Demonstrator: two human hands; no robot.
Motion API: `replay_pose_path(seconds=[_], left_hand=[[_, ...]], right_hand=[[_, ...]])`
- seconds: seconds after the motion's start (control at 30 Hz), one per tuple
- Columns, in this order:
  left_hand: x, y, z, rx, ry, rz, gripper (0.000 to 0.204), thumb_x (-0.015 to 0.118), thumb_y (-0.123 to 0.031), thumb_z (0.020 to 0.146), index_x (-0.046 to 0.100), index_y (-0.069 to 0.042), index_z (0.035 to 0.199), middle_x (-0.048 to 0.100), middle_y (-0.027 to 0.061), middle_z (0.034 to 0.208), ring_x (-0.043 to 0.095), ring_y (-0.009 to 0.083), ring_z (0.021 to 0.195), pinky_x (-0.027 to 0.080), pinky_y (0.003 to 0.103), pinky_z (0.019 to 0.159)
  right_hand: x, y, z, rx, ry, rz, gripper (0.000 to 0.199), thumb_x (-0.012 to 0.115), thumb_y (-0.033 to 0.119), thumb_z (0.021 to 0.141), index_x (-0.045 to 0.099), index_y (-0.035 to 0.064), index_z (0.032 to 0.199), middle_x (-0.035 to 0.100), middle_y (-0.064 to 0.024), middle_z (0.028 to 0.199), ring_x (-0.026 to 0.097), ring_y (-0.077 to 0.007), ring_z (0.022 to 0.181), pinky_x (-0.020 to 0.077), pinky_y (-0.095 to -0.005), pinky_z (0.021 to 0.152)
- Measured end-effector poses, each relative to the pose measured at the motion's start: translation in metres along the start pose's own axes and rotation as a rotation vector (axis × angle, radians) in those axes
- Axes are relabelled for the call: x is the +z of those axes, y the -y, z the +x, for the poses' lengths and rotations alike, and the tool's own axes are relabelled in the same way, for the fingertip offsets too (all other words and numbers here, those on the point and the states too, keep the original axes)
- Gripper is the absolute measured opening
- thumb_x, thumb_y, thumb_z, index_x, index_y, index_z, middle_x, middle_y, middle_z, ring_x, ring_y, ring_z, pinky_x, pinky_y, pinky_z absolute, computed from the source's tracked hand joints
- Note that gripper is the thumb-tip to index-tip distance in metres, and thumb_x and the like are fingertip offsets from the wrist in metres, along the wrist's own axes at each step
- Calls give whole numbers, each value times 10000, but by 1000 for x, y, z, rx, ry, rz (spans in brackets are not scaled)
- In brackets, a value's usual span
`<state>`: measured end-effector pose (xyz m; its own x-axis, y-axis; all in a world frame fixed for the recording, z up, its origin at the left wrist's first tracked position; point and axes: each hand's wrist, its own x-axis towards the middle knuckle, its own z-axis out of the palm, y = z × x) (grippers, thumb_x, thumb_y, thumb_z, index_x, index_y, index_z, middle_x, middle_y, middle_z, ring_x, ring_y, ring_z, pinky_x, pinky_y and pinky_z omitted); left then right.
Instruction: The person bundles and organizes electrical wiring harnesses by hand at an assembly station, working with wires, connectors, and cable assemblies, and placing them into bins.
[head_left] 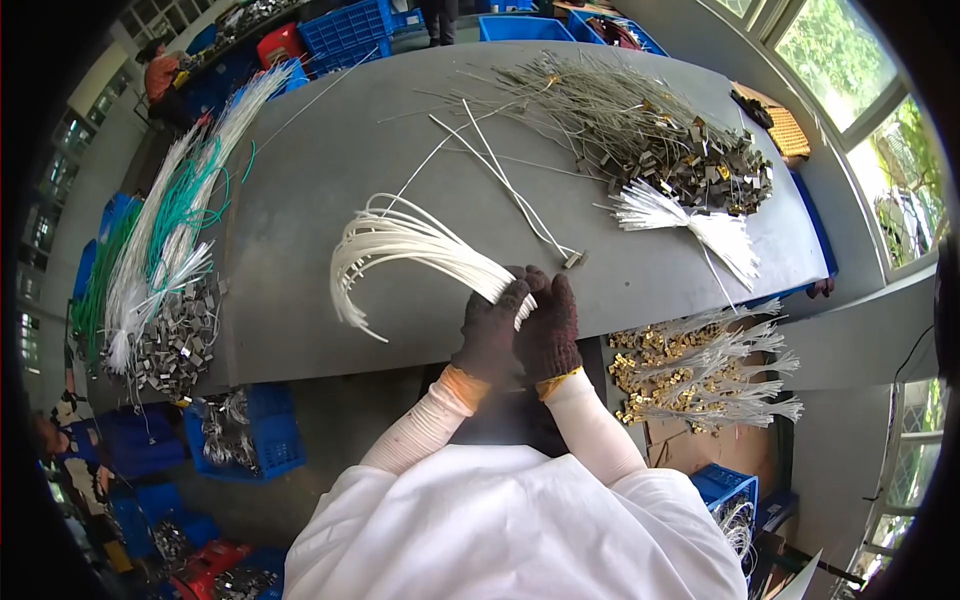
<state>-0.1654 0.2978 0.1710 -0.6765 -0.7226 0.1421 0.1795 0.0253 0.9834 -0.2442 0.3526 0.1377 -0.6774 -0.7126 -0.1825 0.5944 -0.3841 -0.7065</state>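
Grey counter [300, 250] in a cluttered workshop, blue crates [345, 30] behind. Left hand [490, 330] and right hand [548, 325], both gloved, clenched side by side around one end of a bundle of white cords [400, 245] fanning leftward over the surface. Light, springy, likely slick; best gripped tight near the gathered end, lest strands slip loose

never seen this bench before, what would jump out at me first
Dead centre, the left hand and right hand, both in dark gloves, clutch a fanned bundle of white cords that curves off to the left. Beyond them on the grey table, toward the far right, lies a heap of metal clips; green and white cords trail along its left edge.
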Motion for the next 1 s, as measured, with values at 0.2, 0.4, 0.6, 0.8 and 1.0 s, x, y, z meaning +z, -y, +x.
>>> replay_pose_path(seconds=[0.2, 0.4, 0.6, 0.8, 1.0], left_hand=[[-4, 12, -2, 55, -71, 161, 281, 626, -187, 1049, 653, -10, 1266, 705, 105, 1192, 654, 216, 1099, 519, 368, 991], [-48, 37, 14, -314, -163, -391, 252, 564, -157, 1089, 636, 3, 1270, 725, 93, 1109, 691, 203, 1019, 554, 351, 947], [-87, 59, 14, -72, -55, 22, 335, 578, -99, 1082, 598, 7, 1400, 670, 120, 1307, 667, 180, 1165, 542, 298, 1015], [-105, 74, 17, -287, -179, -94, 189, 665, -119, 1002, 664, -28, 1167, 703, 93, 1145, 692, 235, 1094, 572, 368, 937], [-89, 78, 42, -364, -279, -783, 204, 645, -134, 1034, 606, 2, 1181, 679, 125, 1124, 678, 229, 1086, 594, 367, 939]], right_hand=[[-3, 7, 15, 228, -13, 152, 507, 506, 466, 1080, 605, 19, 1299, 683, -109, 1200, 648, -229, 1070, 519, -389, 951], [-7, 38, 106, -660, -23, -1660, 352, 679, 182, 935, 649, 36, 1253, 688, -200, 1237, 661, -399, 1153, 533, -472, 975], [-18, 20, 166, -267, 105, -2186, 175, 621, 160, 930, 660, 50, 1060, 694, -192, 1074, 675, -409, 1041, 528, -495, 897], [-38, 31, 160, -313, 75, -1868, 164, 549, 126, 966, 639, 37, 1071, 668, -282, 1083, 653, -511, 1019, 532, -567, 867], [-44, 30, 106, -115, 149, -2037, 238, 571, 264, 1024, 603, 50, 1125, 670, -253, 1105, 670, -480, 1030, 547, -568, 859]])
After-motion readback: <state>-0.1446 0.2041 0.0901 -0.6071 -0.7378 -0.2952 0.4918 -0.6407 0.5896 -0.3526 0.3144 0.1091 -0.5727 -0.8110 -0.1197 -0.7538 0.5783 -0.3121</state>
